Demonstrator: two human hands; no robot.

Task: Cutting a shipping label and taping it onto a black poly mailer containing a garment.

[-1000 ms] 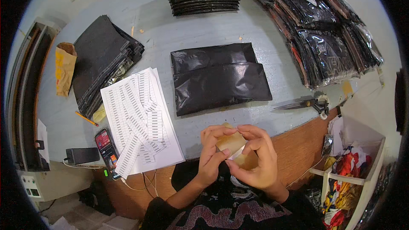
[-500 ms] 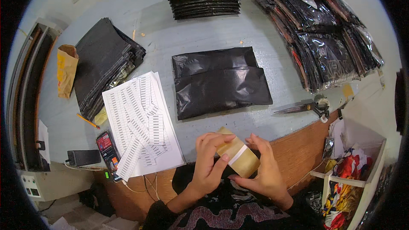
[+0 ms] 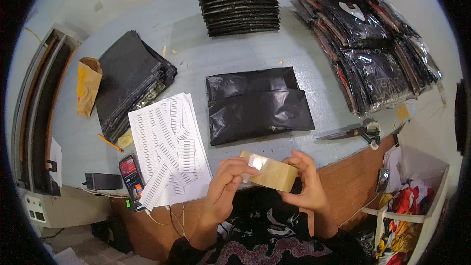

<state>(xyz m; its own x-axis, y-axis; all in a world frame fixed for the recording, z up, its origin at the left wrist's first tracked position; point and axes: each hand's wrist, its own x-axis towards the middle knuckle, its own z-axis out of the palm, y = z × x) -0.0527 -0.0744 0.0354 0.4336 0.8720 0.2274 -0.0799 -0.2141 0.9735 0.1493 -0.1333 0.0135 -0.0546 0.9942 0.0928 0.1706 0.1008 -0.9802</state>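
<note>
A roll of tan packing tape [image 3: 277,175] is held in front of my body at the table's near edge. My right hand [image 3: 309,184] grips its right end between thumb and fingers. With bent fingers, my left hand [image 3: 223,186] pinches the tape's left end, where a whitish strip [image 3: 254,163] shows by the fingertips. Just beyond the hands lies a folded black plastic mailer bag [image 3: 260,113], flat on the table, its flap folded over across the middle.
Scissors [image 3: 346,133] lie to the right. Paper sheets with barcode strips [image 3: 159,152], a phone [image 3: 131,179] and stacked black bags [image 3: 127,76] are at left. Behind stand a black parcel stack [image 3: 239,7] and bagged garments [image 3: 373,68]. A bin of colourful cloth [image 3: 397,221] stands lower right.
The tape roll has turned in my hands, and the whitish strip has shifted to its left end. My left hand has moved left along with it. The view has tilted slightly.
</note>
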